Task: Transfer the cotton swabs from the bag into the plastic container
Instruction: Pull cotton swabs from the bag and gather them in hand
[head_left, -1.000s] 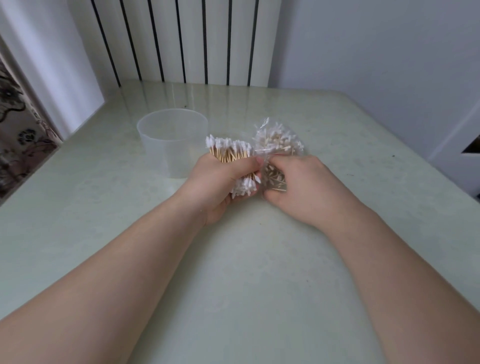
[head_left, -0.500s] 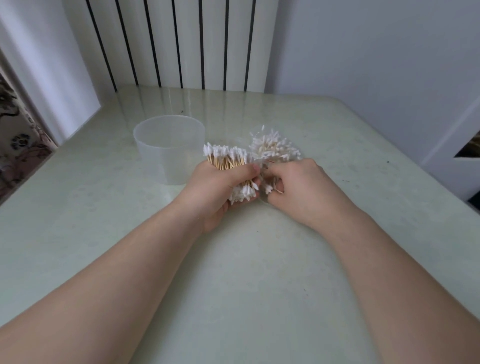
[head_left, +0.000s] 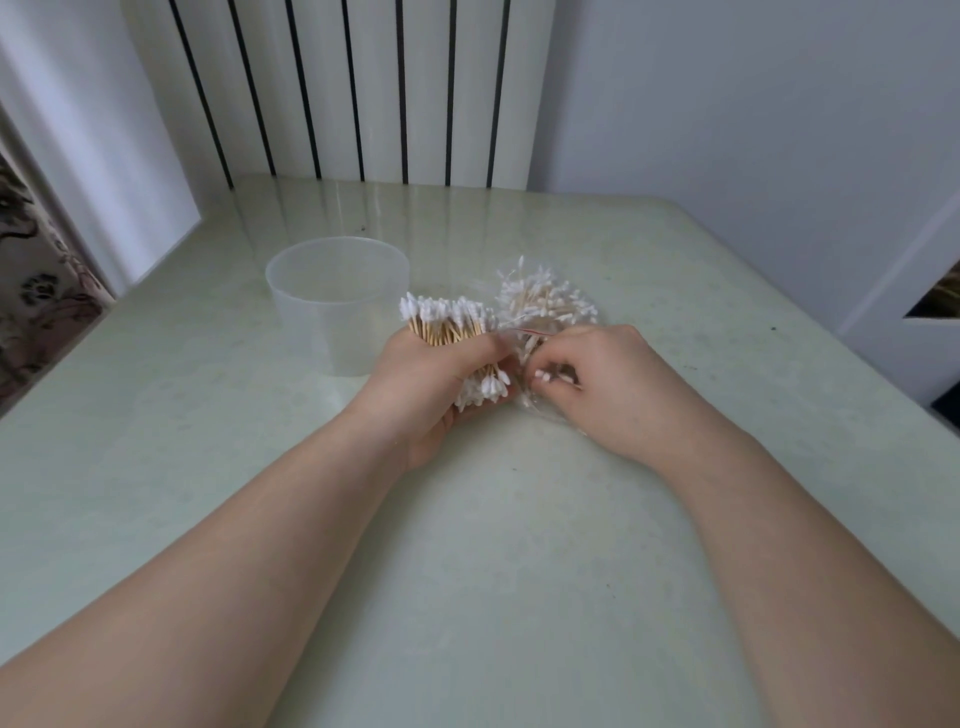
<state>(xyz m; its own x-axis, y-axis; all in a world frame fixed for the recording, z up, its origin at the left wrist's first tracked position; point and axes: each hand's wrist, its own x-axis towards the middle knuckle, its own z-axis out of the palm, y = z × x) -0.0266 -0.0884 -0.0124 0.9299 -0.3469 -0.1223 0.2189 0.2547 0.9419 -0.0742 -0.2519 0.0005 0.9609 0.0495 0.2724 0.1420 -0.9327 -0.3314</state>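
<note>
Since the earlier frames, the right hand (head_left: 602, 384) is sitting lower and curled further over the bag (head_left: 545, 312), and the loose swabs (head_left: 550, 296) beyond its knuckles are fanning out wider than before, while the left hand (head_left: 431, 379) is keeping its bundle (head_left: 452, 332) in much the same place.

Both forearms are reaching in from the near edge and meeting at the middle of the worktop (head_left: 493, 571). That left hand is lying palm inward, its grip closing tight around the bundle's wooden stems; white tips are sticking out above the thumb and again below the fingers, so the bundle is standing roughly upright in the fist. Across from it, the right hand is arching knuckles-up, fingertips pinching into the clear bag and closing on a few swabs inside; a thin red strip of the bag is showing between the two hands. Most remaining swabs are spreading out just beyond the right hand, touching the worktop.

Left of the bundle and just behind it, the container (head_left: 337, 301) is standing upright, translucent; whether anything is lying inside it cannot be told. Behind everything, a radiator (head_left: 343, 88) is lining the wall
</note>
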